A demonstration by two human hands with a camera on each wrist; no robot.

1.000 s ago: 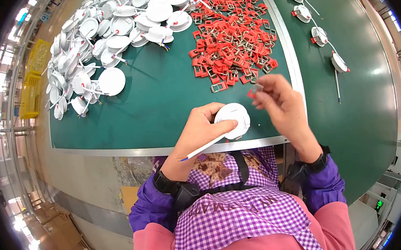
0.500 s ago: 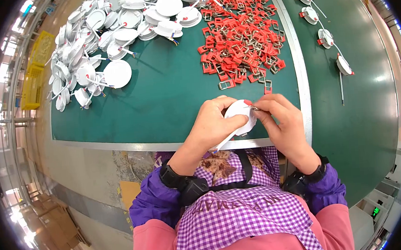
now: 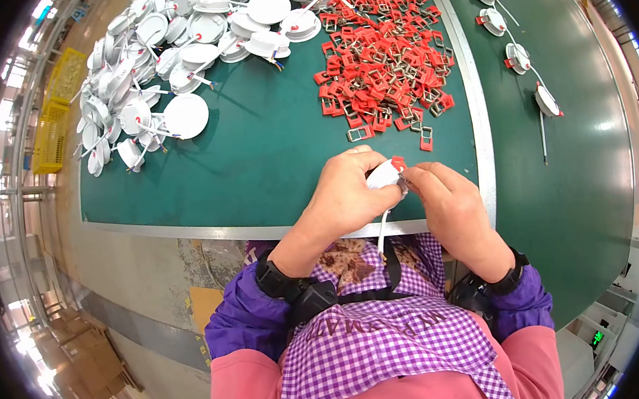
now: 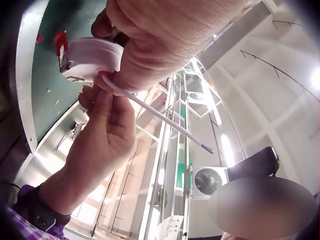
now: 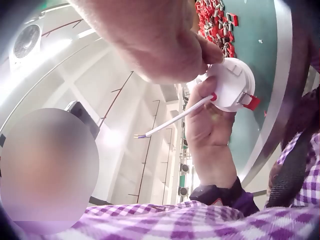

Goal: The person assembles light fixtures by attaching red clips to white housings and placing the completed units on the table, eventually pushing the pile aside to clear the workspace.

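The left hand (image 3: 345, 194) grips a round white lamp (image 3: 383, 177), tilted on edge above the table's front edge. A red clip (image 3: 398, 163) stands at the lamp's far rim; in the right wrist view a metal spring (image 5: 241, 97) joins the red clip (image 5: 252, 103) to the lamp (image 5: 231, 80). The right hand (image 3: 460, 215) has thumb and fingertips pinched at the lamp's right side, and what lies under them is hidden. From the lamp hangs a white cable (image 3: 383, 233); it leaves at a red grommet (image 5: 214, 96).
White lamps with cables (image 3: 207, 28) are heaped at the back left, one lying face up (image 3: 187, 116). Right of them is a pile of red clips (image 3: 383, 54). Beyond a metal strip (image 3: 476, 114), several lamps (image 3: 518, 58) lie in a line on the right surface.
Over the last second the right hand came from beside the clip pile to the lamp with a red clip. Since then the lamp has turned on edge and its cable has swung downward.
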